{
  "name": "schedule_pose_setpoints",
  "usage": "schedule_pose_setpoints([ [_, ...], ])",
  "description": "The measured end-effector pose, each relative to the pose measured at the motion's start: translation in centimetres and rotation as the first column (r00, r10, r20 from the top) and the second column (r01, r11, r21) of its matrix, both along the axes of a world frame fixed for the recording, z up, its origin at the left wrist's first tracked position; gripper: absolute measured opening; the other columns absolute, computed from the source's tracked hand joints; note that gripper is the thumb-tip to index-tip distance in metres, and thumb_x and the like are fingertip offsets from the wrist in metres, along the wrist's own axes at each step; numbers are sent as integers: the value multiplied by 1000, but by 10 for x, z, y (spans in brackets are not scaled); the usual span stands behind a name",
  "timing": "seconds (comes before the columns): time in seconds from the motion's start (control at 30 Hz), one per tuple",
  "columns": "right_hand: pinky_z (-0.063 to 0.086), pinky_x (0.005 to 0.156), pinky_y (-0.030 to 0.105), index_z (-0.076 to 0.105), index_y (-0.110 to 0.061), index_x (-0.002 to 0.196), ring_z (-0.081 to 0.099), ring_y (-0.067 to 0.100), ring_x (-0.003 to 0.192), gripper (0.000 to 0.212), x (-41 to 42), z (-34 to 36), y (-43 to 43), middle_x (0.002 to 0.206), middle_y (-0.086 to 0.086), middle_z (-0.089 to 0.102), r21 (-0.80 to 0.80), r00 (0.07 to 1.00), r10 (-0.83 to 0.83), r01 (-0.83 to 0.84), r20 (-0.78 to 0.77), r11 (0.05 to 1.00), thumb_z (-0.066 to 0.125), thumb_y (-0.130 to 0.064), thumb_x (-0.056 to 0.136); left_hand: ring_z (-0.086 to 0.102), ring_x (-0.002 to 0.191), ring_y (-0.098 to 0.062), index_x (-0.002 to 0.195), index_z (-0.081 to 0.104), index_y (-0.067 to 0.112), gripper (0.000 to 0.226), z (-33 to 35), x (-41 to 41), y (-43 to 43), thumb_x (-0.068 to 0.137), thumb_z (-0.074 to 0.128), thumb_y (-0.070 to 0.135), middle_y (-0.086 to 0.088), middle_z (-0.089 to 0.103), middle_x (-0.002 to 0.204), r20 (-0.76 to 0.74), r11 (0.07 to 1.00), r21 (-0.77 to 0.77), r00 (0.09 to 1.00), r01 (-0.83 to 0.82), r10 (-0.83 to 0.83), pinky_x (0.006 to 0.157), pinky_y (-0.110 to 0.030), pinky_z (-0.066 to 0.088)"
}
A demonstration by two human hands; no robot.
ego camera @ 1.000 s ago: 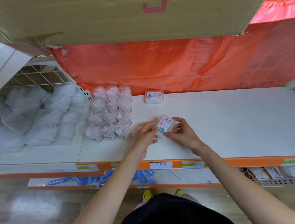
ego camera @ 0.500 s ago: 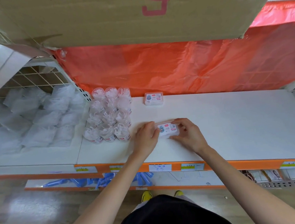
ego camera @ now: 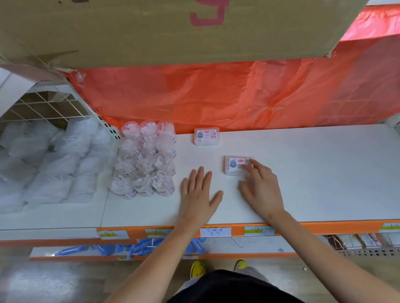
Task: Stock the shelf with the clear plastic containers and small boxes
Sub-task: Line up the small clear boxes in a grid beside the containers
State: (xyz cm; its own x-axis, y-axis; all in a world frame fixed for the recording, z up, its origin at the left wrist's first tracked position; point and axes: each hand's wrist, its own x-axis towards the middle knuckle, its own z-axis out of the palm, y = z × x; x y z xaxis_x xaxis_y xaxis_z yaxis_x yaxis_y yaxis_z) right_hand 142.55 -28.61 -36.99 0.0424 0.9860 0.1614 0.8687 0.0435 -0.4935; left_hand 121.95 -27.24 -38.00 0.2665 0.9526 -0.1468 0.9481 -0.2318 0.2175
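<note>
A small clear box with a pink label (ego camera: 234, 164) lies flat on the white shelf (ego camera: 316, 170). My right hand (ego camera: 261, 187) rests beside it, fingertips touching its near right edge, fingers fairly straight. My left hand (ego camera: 199, 191) lies flat and spread on the shelf, left of the box and apart from it, holding nothing. A second identical small box (ego camera: 207, 136) sits at the back of the shelf against the orange sheet. Several clear round plastic containers (ego camera: 146, 160) stand in rows on the left part of the shelf.
A large cardboard box (ego camera: 182, 20) overhangs the shelf from above. Orange plastic sheeting (ego camera: 261, 92) covers the back. Clear bagged goods (ego camera: 38, 165) fill the neighbouring shelf on the left. An orange price rail (ego camera: 297, 227) edges the front; a lower shelf holds blue items (ego camera: 135, 249).
Both hands held the small box tilted above the shelf, then laid it flat. Now my left hand has let go and moved left; my right hand only touches the box.
</note>
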Motion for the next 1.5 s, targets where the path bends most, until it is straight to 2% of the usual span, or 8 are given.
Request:
schedule_pose_setpoints([
  [0.13,40,101,43,52,-15,138,44,30,127,57,-1,-8,-4,146,8,49,-57,987,65,-57,149,997,41,-42,89,-4,151,-19,155,20,23,78,-5,0,1,90,9,66,1,4,164,3,999,46,1000,-9,9,120,-43,0],
  [0.27,33,108,44,43,-14,145,36,28,136,61,-5,-7,15,154,7,39,-93,980,64,-47,189,995,43,-43,91,4,151,-20,152,28,23,75,-8,-1,2,92,18,65,0,13,163,26,996,91,999,-23,21,120,-44,5],
  [0.37,27,113,44,38,-13,148,30,28,143,59,-6,-4,36,159,7,31,-131,976,75,-48,204,990,49,-39,96,4,151,-20,152,29,23,74,-8,0,2,92,19,65,1,14,163,29,995,99,999,-20,17,119,-41,1],
  [0.6,18,119,42,29,-12,152,19,26,149,60,-8,3,77,162,8,22,-168,975,63,-27,212,985,42,-40,100,17,149,-23,148,39,20,72,-12,0,3,92,27,64,-2,25,160,37,989,144,999,-32,26,117,-42,4],
  [0.8,10,122,40,20,-11,156,9,23,152,64,-14,-7,83,165,8,12,-152,978,57,-27,199,988,37,-40,102,14,150,-22,149,37,21,72,-13,0,3,93,27,65,-2,23,161,47,987,158,999,-31,24,118,-42,4],
  [1.0,-2,123,37,14,-12,158,3,20,153,69,-14,-17,84,165,7,6,-123,977,64,-39,201,992,20,-46,98,13,150,-21,148,37,21,71,-15,0,3,93,29,65,-2,23,161,52,986,162,998,-34,26,119,-43,5],
  [1.33,-5,123,38,3,-15,158,-7,18,152,71,-13,-24,86,166,5,-3,-134,967,73,-41,242,990,17,-52,100,10,150,-21,149,35,21,72,-16,-1,3,93,27,65,-2,21,161,38,988,151,999,-34,28,119,-43,4],
  [1.5,-7,123,36,4,-15,158,-8,16,152,72,-13,-22,86,166,5,-3,-135,974,79,-51,214,990,23,-52,99,6,151,-20,150,32,22,72,-15,-1,3,93,25,66,0,17,162,29,990,137,999,-35,31,119,-43,2],
])
